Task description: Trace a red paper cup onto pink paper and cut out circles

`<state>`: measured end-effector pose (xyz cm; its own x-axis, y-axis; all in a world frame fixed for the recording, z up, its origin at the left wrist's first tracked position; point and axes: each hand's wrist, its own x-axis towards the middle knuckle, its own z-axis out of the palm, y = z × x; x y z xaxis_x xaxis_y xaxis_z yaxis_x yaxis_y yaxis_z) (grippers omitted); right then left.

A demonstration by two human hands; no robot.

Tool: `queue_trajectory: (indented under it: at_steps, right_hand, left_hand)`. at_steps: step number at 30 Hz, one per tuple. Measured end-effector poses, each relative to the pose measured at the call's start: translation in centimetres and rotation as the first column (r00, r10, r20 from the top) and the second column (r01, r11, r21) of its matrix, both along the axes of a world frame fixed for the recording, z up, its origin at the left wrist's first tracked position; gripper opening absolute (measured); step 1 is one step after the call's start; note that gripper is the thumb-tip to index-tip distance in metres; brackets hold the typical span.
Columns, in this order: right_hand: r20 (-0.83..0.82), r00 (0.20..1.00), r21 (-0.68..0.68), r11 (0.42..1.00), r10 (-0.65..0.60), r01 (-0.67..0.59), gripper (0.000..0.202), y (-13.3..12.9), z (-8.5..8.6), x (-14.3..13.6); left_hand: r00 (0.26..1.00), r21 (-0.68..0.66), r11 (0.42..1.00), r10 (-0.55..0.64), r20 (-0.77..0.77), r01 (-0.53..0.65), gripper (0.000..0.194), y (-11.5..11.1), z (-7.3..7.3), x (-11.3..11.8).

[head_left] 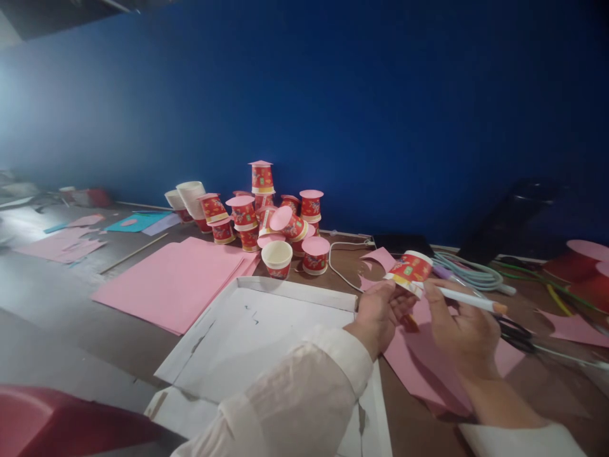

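My left hand [380, 312]: grasping tilted red paper cup [412, 266]
My right hand [469, 333]: gripping slim white orange-ended pen [466, 298], tip at cup
Worktop [413, 422] back edge: stacked red paper cups [243, 216]

The left sleeve [290, 387] was off-white, plain and loose, softly creased along its length, with a broad, smooth cuff [340, 352] at its end and a raised, band-like fold [240, 416] farther up. The right sleeve [518, 441], in the same pale shade, showed only its end, stopping partway along the forearm [504, 403], which was bare from there on. The left hand [378, 314] and right hand [469, 333], both 2, were uncovered as well.
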<state>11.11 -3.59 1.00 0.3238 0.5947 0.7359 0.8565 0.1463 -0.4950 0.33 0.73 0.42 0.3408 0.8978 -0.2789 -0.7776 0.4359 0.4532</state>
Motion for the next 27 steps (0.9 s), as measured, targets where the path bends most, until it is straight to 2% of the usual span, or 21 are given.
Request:
queue_trajectory:
  at_steps: [5, 12, 16, 27]
  right_hand:
    - [-0.006, 1.0, -0.059, 0.998, 0.015, -0.015, 0.039, 0.06, 0.24, 0.05]
    - [0.076, 0.996, 0.007, 0.999, 0.049, -0.05, 0.041, 0.35, -0.24, 0.32]
    - [0.088, 0.996, 0.03, 1.0, -0.001, -0.002, 0.038, 0.31, -0.28, 0.43]
    - [0.137, 0.99, 0.031, 0.999, 0.026, -0.03, 0.043, 0.44, -0.32, 0.79]
  left_hand:
    - [1.0, 0.043, 0.999, 0.007, 0.021, -0.008, 0.011, -0.02, -0.2, 0.1]
    - [1.0, 0.064, 0.998, 0.015, 0.026, -0.016, 0.021, -0.34, 0.0, 0.01]
    - [1.0, 0.076, 0.997, 0.006, 0.006, -0.007, 0.024, -0.4, 0.03, 0.0]
    - [1.0, 0.087, 0.996, -0.022, 0.001, 0.022, 0.029, -0.05, -0.85, 0.22]
